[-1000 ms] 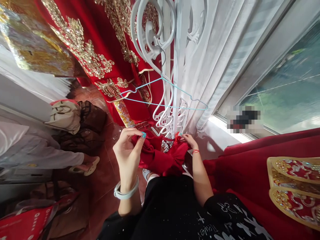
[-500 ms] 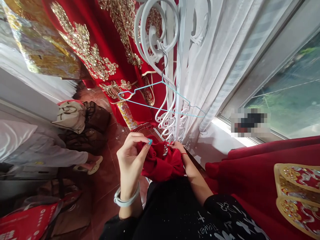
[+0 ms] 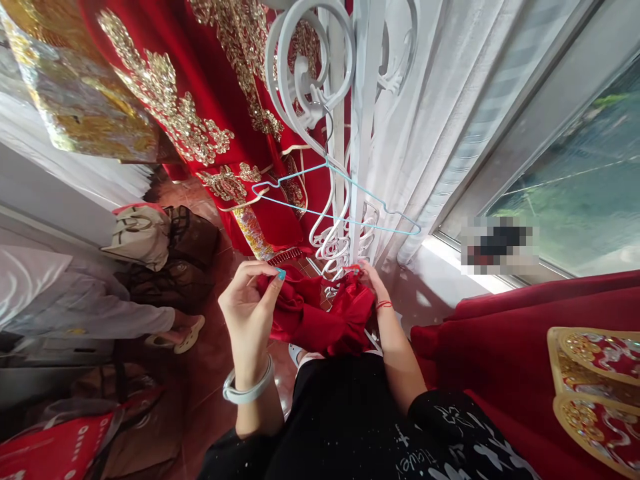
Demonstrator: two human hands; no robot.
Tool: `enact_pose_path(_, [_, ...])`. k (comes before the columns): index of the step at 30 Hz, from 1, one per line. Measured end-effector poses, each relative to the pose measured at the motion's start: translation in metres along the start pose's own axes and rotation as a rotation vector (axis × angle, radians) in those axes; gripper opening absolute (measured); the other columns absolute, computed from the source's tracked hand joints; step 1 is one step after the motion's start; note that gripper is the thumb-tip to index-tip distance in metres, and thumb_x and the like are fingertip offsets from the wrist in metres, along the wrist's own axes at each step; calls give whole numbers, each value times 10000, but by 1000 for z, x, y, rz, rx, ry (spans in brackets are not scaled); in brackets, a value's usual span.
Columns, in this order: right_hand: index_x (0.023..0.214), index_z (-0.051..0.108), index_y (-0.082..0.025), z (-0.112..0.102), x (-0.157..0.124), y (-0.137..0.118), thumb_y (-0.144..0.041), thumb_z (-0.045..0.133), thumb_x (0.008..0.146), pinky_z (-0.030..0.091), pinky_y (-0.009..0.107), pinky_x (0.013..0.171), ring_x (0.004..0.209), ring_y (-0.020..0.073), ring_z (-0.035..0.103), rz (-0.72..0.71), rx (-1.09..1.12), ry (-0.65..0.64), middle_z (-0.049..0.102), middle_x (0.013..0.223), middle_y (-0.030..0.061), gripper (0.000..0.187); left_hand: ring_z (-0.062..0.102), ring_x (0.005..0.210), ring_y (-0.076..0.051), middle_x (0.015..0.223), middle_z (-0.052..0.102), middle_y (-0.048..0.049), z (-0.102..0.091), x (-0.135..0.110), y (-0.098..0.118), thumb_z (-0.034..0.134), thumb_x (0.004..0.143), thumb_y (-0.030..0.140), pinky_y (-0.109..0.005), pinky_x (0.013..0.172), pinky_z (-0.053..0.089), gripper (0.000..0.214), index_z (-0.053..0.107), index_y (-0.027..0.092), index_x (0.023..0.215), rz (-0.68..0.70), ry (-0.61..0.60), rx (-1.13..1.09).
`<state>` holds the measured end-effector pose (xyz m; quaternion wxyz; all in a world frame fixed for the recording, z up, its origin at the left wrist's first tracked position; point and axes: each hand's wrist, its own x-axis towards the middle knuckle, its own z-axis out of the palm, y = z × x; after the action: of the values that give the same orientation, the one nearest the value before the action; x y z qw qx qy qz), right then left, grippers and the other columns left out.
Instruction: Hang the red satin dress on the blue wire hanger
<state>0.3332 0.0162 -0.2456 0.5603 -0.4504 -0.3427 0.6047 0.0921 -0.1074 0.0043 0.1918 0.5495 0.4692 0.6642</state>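
Note:
A bunched red garment (image 3: 320,317) hangs between both hands at waist height. My left hand (image 3: 247,313), with a pale bangle on the wrist, pinches its left edge between thumb and fingers. My right hand (image 3: 371,283), with a red thread at the wrist, grips the garment's right edge. Just above them an empty light-blue wire hanger (image 3: 335,200) hangs by its hook from the scrollwork of a white ornate metal rack (image 3: 320,80).
Red gowns with gold embroidery (image 3: 200,100) hang on the rack at upper left. A white curtain (image 3: 440,100) and a window (image 3: 575,193) fill the right. Red embroidered fabric (image 3: 540,360) lies at lower right. Another person's white-sleeved arm (image 3: 95,313) and bags (image 3: 165,253) are at left.
Both hands keep hold of the red garment; they drew closer together half a second ago and have spread slightly apart again. The hanger swings a little on the rack.

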Motion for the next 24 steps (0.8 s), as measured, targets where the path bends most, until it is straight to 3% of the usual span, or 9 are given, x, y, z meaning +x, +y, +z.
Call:
enact_pose_path(7, [897, 720, -213, -39, 1, -60, -496, 848, 571, 560, 314, 711, 727, 173, 660, -76, -160, 101, 752, 821, 43, 451, 644, 811, -107, 820, 690, 2, 3, 4, -1, 781, 750, 79, -198, 760, 529, 140, 764, 205, 809, -2, 39, -17])
enact_pose_path(13, [788, 685, -230, -58, -15, -102, -481, 815, 622, 495, 295, 545, 523, 157, 557, -170, -372, 291, 609, 563, -29, 328, 663, 860, -136, 874, 693, -17, 3, 8, -7, 792, 739, 127, -244, 817, 564, 129, 759, 201, 840, -26, 42, 18])
enact_pose_path(16, [919, 696, -229, -71, -29, -128, -487, 794, 666, 556, 294, 582, 568, 157, 630, -266, -381, 362, 669, 683, -25, 374, 667, 906, -153, 947, 683, -33, -6, 10, -13, 791, 736, 169, -281, 876, 580, 164, 740, 192, 890, -84, 40, 49])
enact_pose_path(20, [1063, 744, -198, -79, -55, -154, -480, 853, 701, 638, 342, 719, 699, 189, 740, -502, -335, 447, 721, 780, 1, 472, 668, 971, -167, 1033, 666, -53, -16, 13, -24, 770, 730, 186, -294, 918, 581, 208, 718, 184, 931, -125, -19, 49])
enact_pose_path(24, [1385, 703, -184, -65, -73, -170, -467, 929, 688, 650, 386, 911, 875, 214, 793, -569, -266, 444, 820, 915, 35, 785, 673, 1068, -198, 1051, 684, -68, -14, 14, -35, 724, 701, 172, -310, 948, 579, 209, 703, 189, 908, -87, -47, 42])
